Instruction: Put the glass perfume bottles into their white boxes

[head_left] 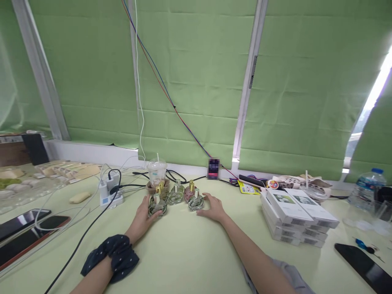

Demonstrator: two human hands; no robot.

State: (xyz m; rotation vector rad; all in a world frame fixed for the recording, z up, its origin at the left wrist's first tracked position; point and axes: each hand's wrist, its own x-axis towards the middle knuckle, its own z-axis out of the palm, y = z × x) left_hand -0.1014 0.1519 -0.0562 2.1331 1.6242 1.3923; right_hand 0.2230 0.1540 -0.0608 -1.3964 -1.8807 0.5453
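Note:
Several round glass perfume bottles stand upright in a tight group on the pale table. My left hand (143,215) is closed around the front-left perfume bottle (157,207), its thumb across the front and its fingers along the left side. My right hand (215,208) grips the right edge of the front-right bottle (195,203) between thumb and fingers. Between and behind these are a clear silver-topped bottle (175,195), a pinkish bottle (189,192) with a gold top, and gold-topped bottles (161,188) at the left, partly hidden.
A plastic cup (157,171) with a straw stands behind the bottles. Stacked white boxes (295,212) are at the right, near a dark phone (363,263). A power strip (110,196), cables and phones (36,232) lie left. Green blinds (190,73) hang behind.

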